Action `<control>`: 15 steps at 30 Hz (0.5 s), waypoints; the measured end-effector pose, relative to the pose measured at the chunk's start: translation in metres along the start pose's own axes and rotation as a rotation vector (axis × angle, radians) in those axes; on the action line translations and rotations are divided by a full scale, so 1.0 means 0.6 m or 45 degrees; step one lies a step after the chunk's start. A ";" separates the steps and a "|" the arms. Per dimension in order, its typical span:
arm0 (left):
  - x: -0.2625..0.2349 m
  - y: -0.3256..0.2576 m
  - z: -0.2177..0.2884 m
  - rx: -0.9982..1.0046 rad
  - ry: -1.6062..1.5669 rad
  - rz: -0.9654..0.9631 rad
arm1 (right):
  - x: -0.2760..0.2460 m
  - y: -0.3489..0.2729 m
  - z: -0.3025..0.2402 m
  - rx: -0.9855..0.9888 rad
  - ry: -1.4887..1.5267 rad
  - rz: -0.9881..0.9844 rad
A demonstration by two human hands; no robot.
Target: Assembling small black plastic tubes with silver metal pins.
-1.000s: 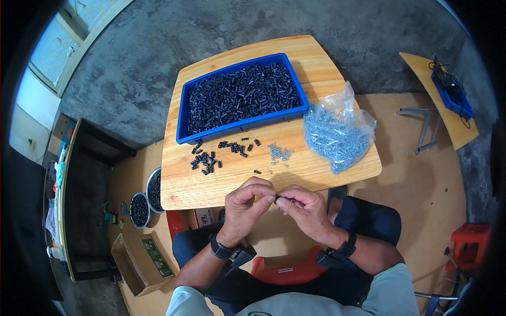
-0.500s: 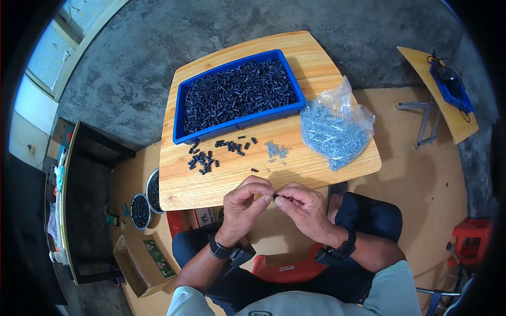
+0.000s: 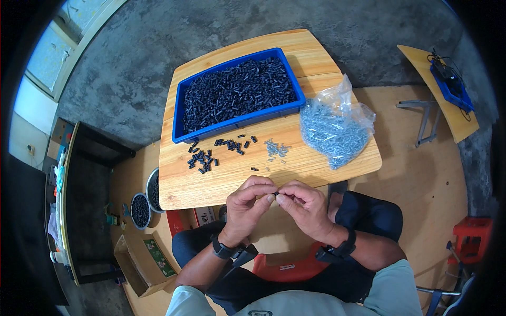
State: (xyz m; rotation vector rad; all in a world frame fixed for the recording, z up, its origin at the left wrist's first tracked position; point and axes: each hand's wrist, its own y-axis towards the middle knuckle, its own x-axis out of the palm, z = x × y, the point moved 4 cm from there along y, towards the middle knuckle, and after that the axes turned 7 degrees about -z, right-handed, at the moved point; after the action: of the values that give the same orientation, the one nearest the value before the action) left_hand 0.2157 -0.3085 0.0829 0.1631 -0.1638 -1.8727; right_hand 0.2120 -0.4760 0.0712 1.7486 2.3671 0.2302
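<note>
Just off the table's near edge, my left hand (image 3: pixel 246 209) and my right hand (image 3: pixel 309 208) meet fingertip to fingertip. Both pinch one small black plastic piece (image 3: pixel 275 194), mostly covered by the fingers. Beyond them on the wood lie a single black piece (image 3: pixel 255 169), a loose cluster of black tubular pieces (image 3: pixel 202 160), and a second cluster (image 3: pixel 230 145). A little pile of small silvery screw-like parts (image 3: pixel 275 148) sits to the right of these. Whether such a part is in my fingers, I cannot tell.
A blue tray (image 3: pixel 237 125) heaped with black pieces fills the table's (image 3: pixel 221 192) far side. At the right lies a clear plastic bag (image 3: pixel 337 131) of silvery parts. Metal bowls (image 3: pixel 140 211) of black pieces and an open cardboard box (image 3: pixel 138 266) stand on the floor at left.
My left hand has edged slightly right and the fingertips press closer around the black piece. The table's contents look the same.
</note>
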 end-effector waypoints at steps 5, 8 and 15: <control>0.001 -0.004 -0.004 0.087 0.219 0.025 | 0.010 -0.010 0.035 0.270 0.485 -0.062; 0.003 -0.007 0.001 0.153 0.372 0.026 | 0.013 -0.012 0.041 0.301 0.520 -0.076; 0.016 -0.020 -0.023 -0.035 -0.087 0.173 | 0.021 -0.016 0.043 0.423 0.709 -0.047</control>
State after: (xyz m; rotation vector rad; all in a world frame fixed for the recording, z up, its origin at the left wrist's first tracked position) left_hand 0.2041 -0.3147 0.0666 0.0677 -0.1911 -1.7455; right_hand 0.2057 -0.4665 0.0430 1.9857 2.9700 0.3794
